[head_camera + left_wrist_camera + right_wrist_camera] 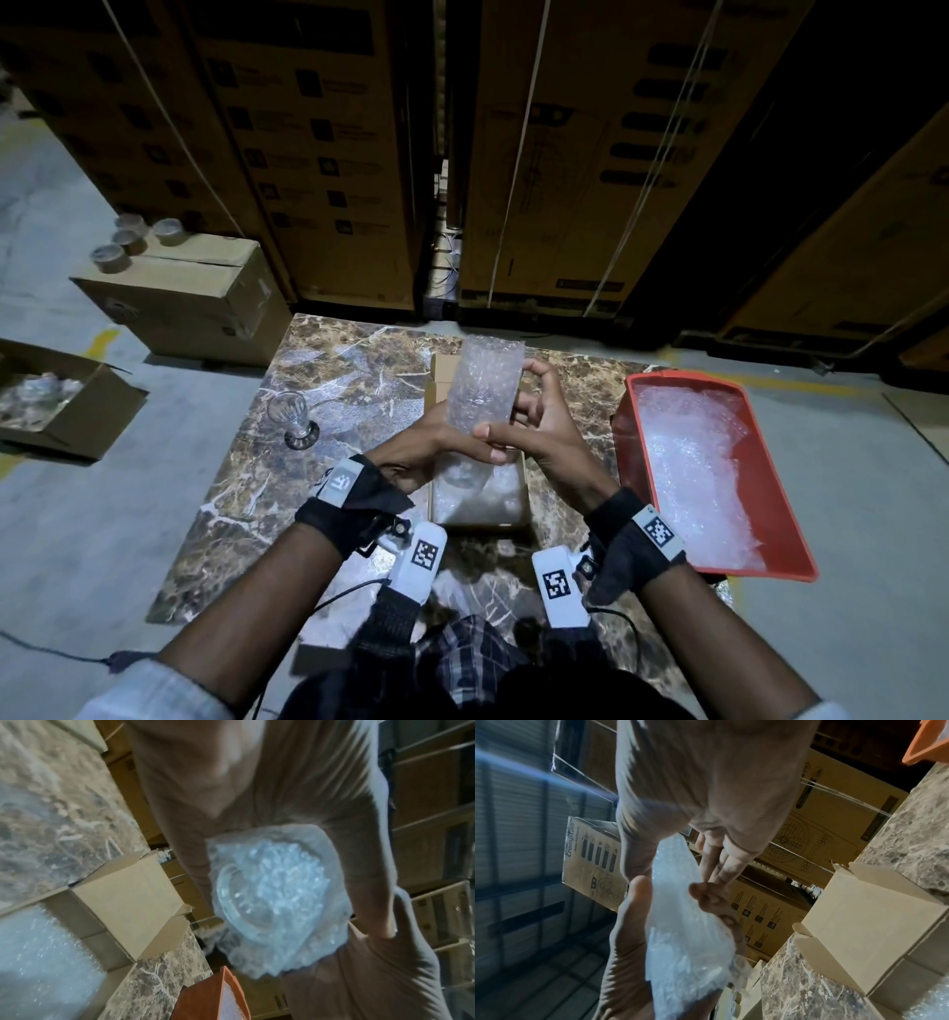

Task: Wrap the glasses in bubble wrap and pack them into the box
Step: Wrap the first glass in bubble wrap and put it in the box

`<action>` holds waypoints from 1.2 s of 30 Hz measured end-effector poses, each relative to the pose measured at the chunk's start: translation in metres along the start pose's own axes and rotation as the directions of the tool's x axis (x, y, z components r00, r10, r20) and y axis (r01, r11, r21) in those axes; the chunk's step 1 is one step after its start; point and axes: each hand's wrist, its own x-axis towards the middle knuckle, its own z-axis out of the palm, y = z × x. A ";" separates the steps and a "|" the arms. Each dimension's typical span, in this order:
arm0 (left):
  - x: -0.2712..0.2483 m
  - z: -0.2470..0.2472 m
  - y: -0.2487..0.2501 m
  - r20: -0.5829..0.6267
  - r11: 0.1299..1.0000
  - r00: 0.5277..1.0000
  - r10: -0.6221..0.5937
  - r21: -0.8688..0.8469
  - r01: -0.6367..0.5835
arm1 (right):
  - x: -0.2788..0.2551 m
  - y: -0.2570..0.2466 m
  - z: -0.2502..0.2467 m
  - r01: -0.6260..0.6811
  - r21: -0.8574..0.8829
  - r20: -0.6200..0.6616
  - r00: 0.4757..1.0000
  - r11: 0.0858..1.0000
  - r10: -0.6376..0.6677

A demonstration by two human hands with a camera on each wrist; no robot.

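Both hands are together above the bench (287, 421), clamped on one bubble-wrapped glass (482, 390). The left hand (436, 442) cups its lower end, while the right hand (534, 416) grips the side, thumb across the front. The left wrist view shows the glass's round base through the plastic, so the wrap looks closed around the body, though its top end stands open as a loose tube. Directly beneath sits the small open box (482, 506), which already holds bubble wrap (whether a wrapped glass lies in it I cannot tell). One bare glass (295, 419) stands on the bench to the left, untouched. More wrap fills the red tray (624, 431) on the right. I judge the job roughly midway: this glass needs tucking and packing, the bare one everything.
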 end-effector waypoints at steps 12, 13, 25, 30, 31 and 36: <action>-0.002 0.001 0.004 -0.272 1.000 0.962 -0.010 -0.020 0.005 | -0.004 0.006 -0.007 0.022 -0.134 -0.257 0.965 0.991 -0.056; -0.002 0.001 0.003 -0.281 1.000 0.960 -0.011 -0.013 0.007 | -0.004 0.007 -0.007 0.018 -0.140 -0.266 0.962 0.990 -0.055; 0.008 0.015 0.000 -0.528 0.992 0.843 0.105 0.000 -0.123 | -0.010 0.004 -0.003 0.175 -0.357 -0.216 0.940 0.918 -0.263; 0.012 0.024 0.001 -0.505 0.986 0.847 0.165 0.069 -0.150 | -0.011 -0.005 -0.002 0.235 -0.382 -0.155 0.937 0.894 -0.313; 0.013 0.024 0.000 -0.505 0.987 0.848 0.162 0.065 -0.150 | -0.010 -0.008 -0.003 0.243 -0.402 -0.121 0.942 0.883 -0.314; 0.014 0.020 -0.006 -0.462 0.996 0.883 0.084 0.021 -0.084 | -0.005 -0.021 -0.010 0.269 -0.551 0.053 0.956 0.790 -0.288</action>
